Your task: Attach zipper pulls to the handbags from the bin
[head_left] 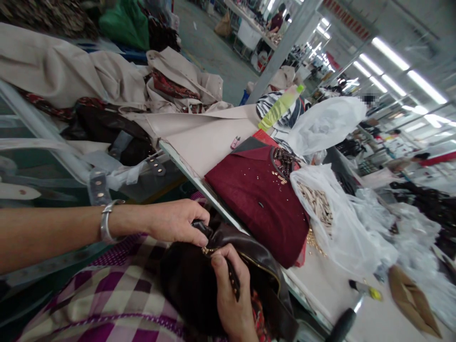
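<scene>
A dark brown leather bag (192, 280) with a gold zipper lies across my lap, against the table edge. My left hand (178, 222), with a silver bracelet at the wrist, pinches the bag's upper edge near one end of the zipper. My right hand (233, 294) is closed on the bag beside it, with a dark studded strap (233, 280) between thumb and fingers. Thumbs and fingertips nearly meet at a small gold metal part (205, 250). A red patterned lining (260, 316) shows below my right hand.
On the table lie a maroon cloth (256, 199) with scattered small gold studs, a white plastic bag (342, 223) of beige pieces, a hammer (351, 313) and a brown leather piece (413, 301). Beige bags (107, 76) are heaped at the left behind a metal rail (46, 128).
</scene>
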`<state>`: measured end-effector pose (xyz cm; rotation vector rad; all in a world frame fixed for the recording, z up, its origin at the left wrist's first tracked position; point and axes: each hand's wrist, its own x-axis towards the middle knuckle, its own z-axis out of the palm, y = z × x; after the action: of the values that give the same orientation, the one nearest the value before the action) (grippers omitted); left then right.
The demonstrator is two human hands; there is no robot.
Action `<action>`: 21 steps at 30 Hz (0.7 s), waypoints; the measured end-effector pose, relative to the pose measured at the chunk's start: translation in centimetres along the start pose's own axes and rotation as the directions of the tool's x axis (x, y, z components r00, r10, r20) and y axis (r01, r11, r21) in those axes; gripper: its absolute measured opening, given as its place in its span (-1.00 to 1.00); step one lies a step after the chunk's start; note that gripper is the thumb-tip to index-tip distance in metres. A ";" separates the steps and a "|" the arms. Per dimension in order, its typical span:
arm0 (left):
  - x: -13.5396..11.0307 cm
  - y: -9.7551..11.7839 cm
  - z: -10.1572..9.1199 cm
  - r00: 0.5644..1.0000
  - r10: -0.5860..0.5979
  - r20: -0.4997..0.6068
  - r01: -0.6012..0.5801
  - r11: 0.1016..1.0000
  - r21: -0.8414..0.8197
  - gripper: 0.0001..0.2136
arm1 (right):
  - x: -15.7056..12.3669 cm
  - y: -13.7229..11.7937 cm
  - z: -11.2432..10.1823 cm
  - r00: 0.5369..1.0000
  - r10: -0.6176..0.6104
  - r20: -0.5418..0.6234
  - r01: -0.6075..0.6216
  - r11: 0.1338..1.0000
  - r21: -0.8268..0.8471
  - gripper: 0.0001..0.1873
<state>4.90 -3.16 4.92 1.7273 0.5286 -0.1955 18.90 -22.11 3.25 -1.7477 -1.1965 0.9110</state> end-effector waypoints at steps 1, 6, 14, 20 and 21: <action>0.0 0.0 0.0 1.000 -0.011 0.007 0.011 1.000 0.000 -0.77 | 0.0 0.3 0.1 1.000 -0.013 0.017 0.013 1.000 -0.012 -0.68; -0.2 0.1 0.2 1.000 -0.018 -0.017 0.018 0.999 0.030 -0.77 | 0.1 2.3 1.7 0.974 -0.123 -0.192 0.114 0.992 -0.058 -0.75; -0.4 -0.5 -0.2 0.999 0.001 -0.055 -0.001 1.000 -0.001 -0.70 | -1.4 3.6 2.2 0.908 -0.168 -0.383 0.142 0.985 -0.096 -0.84; -1.2 -0.4 -0.1 0.995 -0.067 -0.076 0.069 0.997 0.018 -0.72 | -1.5 4.8 2.9 0.874 -0.023 -0.486 0.036 0.999 0.018 -0.62; -1.4 -0.4 0.0 0.995 -0.038 -0.088 0.043 0.998 0.053 -0.75 | -1.4 4.4 2.9 0.874 -0.013 -0.486 0.023 1.000 0.014 -0.62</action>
<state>3.45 -3.43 5.13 1.7856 0.6277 -0.1649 17.54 -23.79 -1.77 -1.8035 -0.8624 0.4232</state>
